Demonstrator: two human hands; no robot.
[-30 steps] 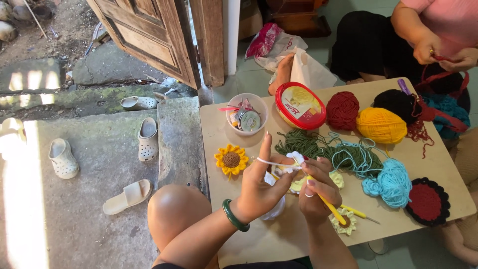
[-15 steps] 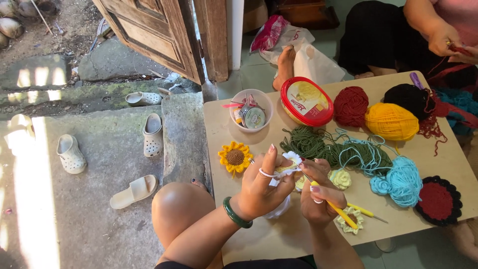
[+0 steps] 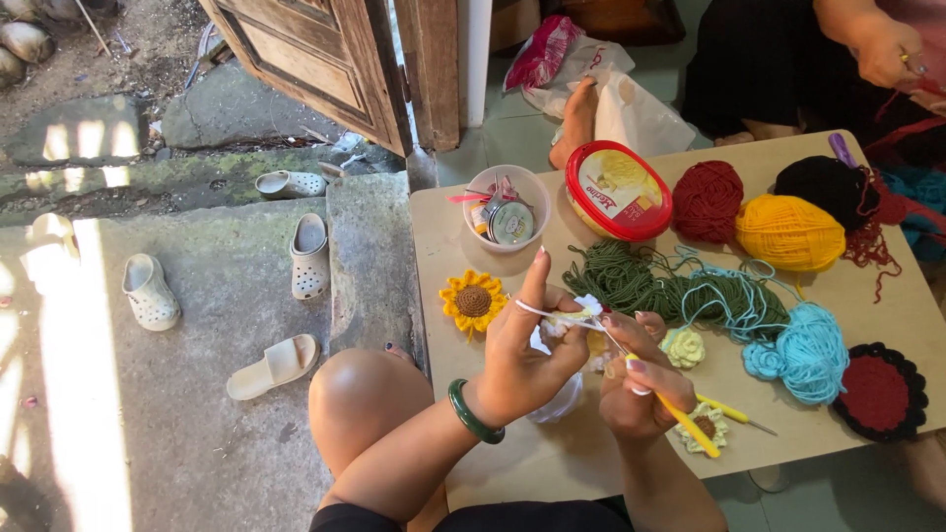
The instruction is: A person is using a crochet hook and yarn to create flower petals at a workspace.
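Observation:
My left hand [image 3: 530, 347] holds a small pale crochet piece [image 3: 564, 323], with white yarn looped over its raised index finger. My right hand [image 3: 639, 379] grips a yellow-handled crochet hook [image 3: 678, 418] whose tip works into that piece. Both hands hover over the low wooden table [image 3: 512, 463]. A finished sunflower crochet [image 3: 473, 300] lies just left of my left hand. A small cream flower [image 3: 684, 347] lies right of my right hand, and a second hook [image 3: 737, 414] rests near it. A white yarn ball [image 3: 558, 402] sits under my wrists.
Green [image 3: 621, 276], light blue [image 3: 803, 345], red [image 3: 708, 200], yellow [image 3: 788, 232] and black [image 3: 826, 187] yarn lie across the table, with a red-lidded tub [image 3: 617, 190], a white bowl [image 3: 506, 209] and a red-and-black round piece [image 3: 879, 390]. Another person's hand [image 3: 882, 47] works at far right. Sandals [image 3: 274, 363] lie on the step.
My hands have stayed together on the crochet piece, the left index finger lifting with the yarn. The view has shifted slightly.

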